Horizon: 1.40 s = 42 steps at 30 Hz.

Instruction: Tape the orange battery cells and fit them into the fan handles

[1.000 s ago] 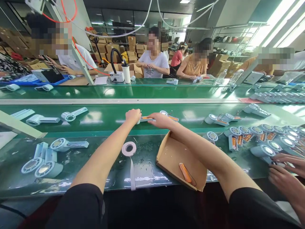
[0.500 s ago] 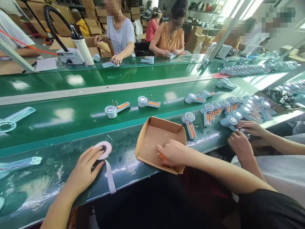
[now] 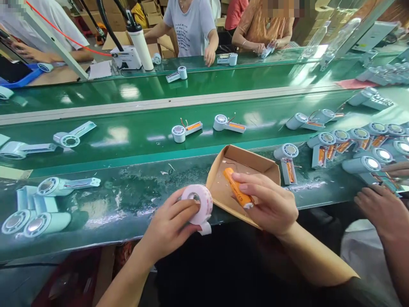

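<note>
My left hand [image 3: 171, 224] is closed around a white roll of tape [image 3: 198, 204], lifted off the green bench edge, with a short tail of tape hanging below it. My right hand [image 3: 271, 204] pinches an orange cylindrical battery [image 3: 237, 188], held over the near rim of a shallow cardboard tray [image 3: 252, 163]. The two hands are close together, just in front of the tray. On the belt beyond lie two pale-blue handheld fan bodies [image 3: 185, 129] with orange batteries in their open handles.
Several fan bodies crowd the right end [image 3: 351, 143] and the left end [image 3: 47, 200] of the bench. A co-worker's hands [image 3: 380, 204] work at my right. Other people sit across the green conveyor [image 3: 128, 140], beside a white machine with a black hose [image 3: 131, 51].
My left hand picked the tape roll up off the bench and raised it. My right hand lifted the orange battery out of the cardboard tray. The view shifted left.
</note>
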### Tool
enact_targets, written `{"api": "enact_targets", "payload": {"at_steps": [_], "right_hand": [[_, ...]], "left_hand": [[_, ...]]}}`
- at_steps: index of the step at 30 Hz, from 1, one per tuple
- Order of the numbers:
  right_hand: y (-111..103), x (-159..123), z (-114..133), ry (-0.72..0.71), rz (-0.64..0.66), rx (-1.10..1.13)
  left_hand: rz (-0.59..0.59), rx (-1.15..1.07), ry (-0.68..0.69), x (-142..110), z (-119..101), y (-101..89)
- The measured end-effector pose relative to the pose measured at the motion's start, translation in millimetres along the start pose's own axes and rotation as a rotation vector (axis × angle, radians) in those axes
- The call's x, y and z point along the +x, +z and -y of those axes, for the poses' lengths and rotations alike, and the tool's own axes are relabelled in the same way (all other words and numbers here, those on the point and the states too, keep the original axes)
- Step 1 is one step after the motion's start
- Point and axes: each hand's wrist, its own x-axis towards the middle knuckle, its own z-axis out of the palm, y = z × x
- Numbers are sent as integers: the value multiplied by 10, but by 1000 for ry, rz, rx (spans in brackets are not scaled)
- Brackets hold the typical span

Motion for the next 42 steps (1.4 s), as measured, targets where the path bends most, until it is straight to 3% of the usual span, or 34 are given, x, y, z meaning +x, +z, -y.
{"api": "enact_targets", "payload": {"at_steps": [3,8,10,15,18,20,21,23,26,30,34,38,40,42], "right_hand": [[27,-41,96,-10,-32,-23],[92,-134,193,-3,65,-11],[121,-193,205,40,29,11],[125,-294,192,297,-14,203],[20,-263,171,498,-170,345],[-69,-223,172,634,-179,519],[-105,-206,183,709,-102,642],[-137,-196,228,857,169,900],[-76,-239,327,955,511,1206],[72,-346,400,916,623,1458],[28,-413,346,869,675,1353],[-282,-361,221,732,791,1051],[-434,-321,174,705,666,902],[-495,-298,163,720,366,771]], "left_hand": [[-3,-50,16,52,-48,38],[15,2,50,63,-37,14],[18,35,52,76,-40,11],[-14,28,38,103,-77,72],[-83,70,-11,68,-89,102],[-132,114,-40,32,-89,105],[-145,136,-50,15,-88,103],[-160,172,-58,-7,-82,95],[-174,215,-56,-12,-57,81],[-156,262,-69,-15,62,50],[-168,339,-141,-95,323,-36],[-196,465,-186,-245,576,-212],[-306,564,-188,-299,608,-308],[-437,597,-133,-317,552,-372]]}}
